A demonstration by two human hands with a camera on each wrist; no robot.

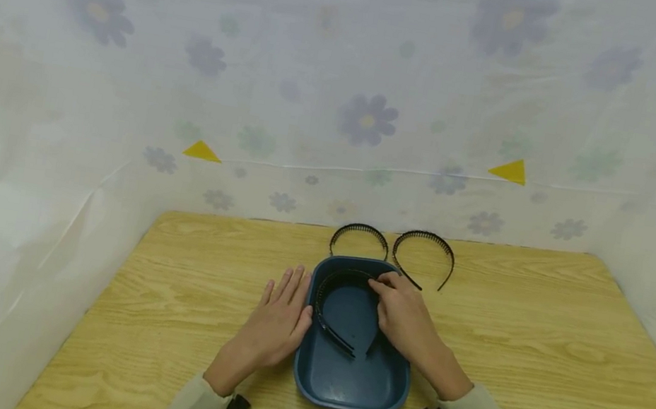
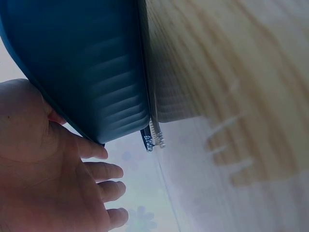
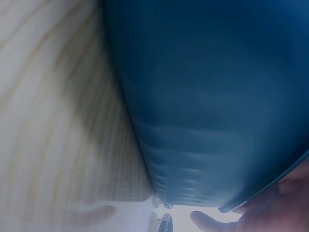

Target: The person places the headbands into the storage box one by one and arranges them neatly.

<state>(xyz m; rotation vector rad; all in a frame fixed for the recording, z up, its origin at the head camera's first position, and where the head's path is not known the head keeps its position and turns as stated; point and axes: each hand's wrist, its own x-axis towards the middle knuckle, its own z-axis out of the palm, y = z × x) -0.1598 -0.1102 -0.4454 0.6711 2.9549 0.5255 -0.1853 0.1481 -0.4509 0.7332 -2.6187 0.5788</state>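
Note:
A deep blue rectangular tray (image 1: 350, 388) stands on the table, its side wall (image 2: 87, 67) filling much of the left wrist view. Inside its far part lies a black toothed headband (image 1: 321, 300), ends towards me; doubled tips at its left end suggest more than one. My right hand (image 1: 409, 321) reaches over the right rim and pinches the headband's upper right part between thumb and fingers. Flat beside the left rim, my left hand (image 1: 275, 323) has its fingers straight, the thumb touching the tray. In the right wrist view the tray (image 3: 217, 106) hides most of the right hand (image 3: 273, 212).
Two more black toothed headbands lie behind the tray: one headband (image 1: 361, 227) straight behind it, another headband (image 1: 451, 261) to the right. The wood-grained table (image 1: 536, 352) meets a flowered white sheet (image 1: 315, 124) at the back and sides.

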